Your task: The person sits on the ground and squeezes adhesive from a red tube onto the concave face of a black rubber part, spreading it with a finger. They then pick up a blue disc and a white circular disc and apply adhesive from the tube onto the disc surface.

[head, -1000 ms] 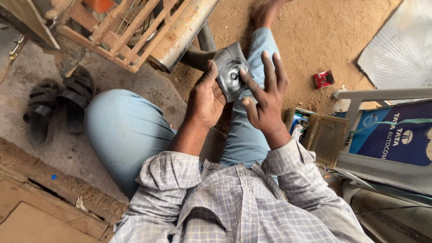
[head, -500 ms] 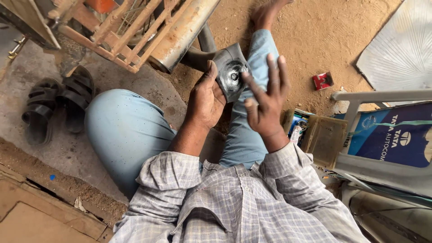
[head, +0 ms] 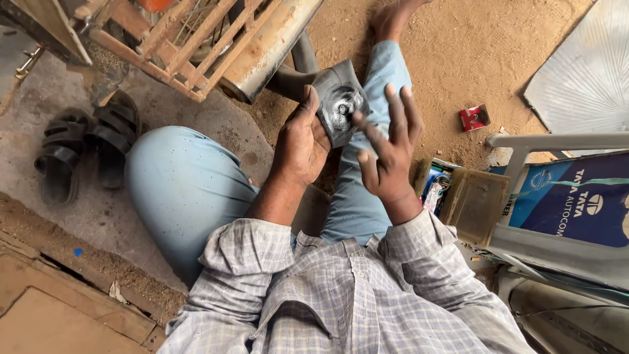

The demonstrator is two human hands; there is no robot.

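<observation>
My left hand (head: 300, 144) grips a black rubber tube (head: 334, 92) folded over my knee, with a shiny wet-looking round patch (head: 341, 105) facing up on it. My right hand (head: 388, 152) hovers just right of the patch, fingers spread, with one fingertip at the patch's edge. I sit on the ground in light blue trousers and a checked shirt, one leg stretched out over sandy soil.
A rusty metal frame with a grey pipe (head: 262, 46) stands ahead at the left. Black sandals (head: 85, 147) lie on concrete at the left. A small red box (head: 474, 118) lies on the sand. An open yellowish box (head: 466, 202) and a white plastic chair (head: 557, 196) stand at the right.
My right hand has lifted a little off the patch and spread its fingers. My left hand keeps the tube in place.
</observation>
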